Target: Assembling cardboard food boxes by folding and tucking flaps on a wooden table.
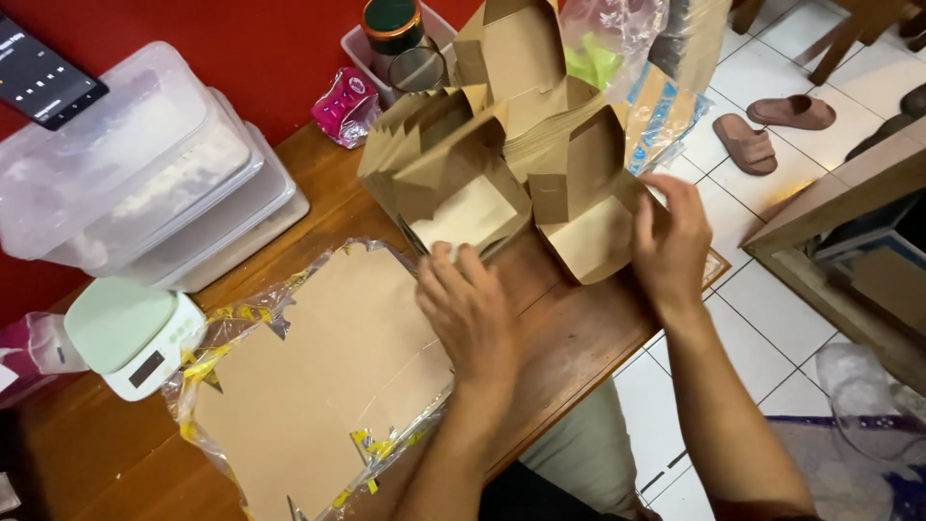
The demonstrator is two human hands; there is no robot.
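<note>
Both my hands work on a half-folded brown paper box (593,207) at the far edge of the wooden table (569,338). My right hand (670,241) grips the box's right wall. My left hand (471,309) presses its fingertips against a second folded box (461,188) just to the left. More folded brown boxes (511,58) are nested behind them in a leaning stack. A pile of flat brown box blanks (309,386) lies in an opened clear plastic wrap in front of my left hand.
Stacked clear lidded containers (135,164) and a small mint-green scale (130,333) stand at the left. A pink packet (345,106) and a jar in a tray (395,39) sit by the red wall. Sandals (772,125) lie on the white tiled floor at the right.
</note>
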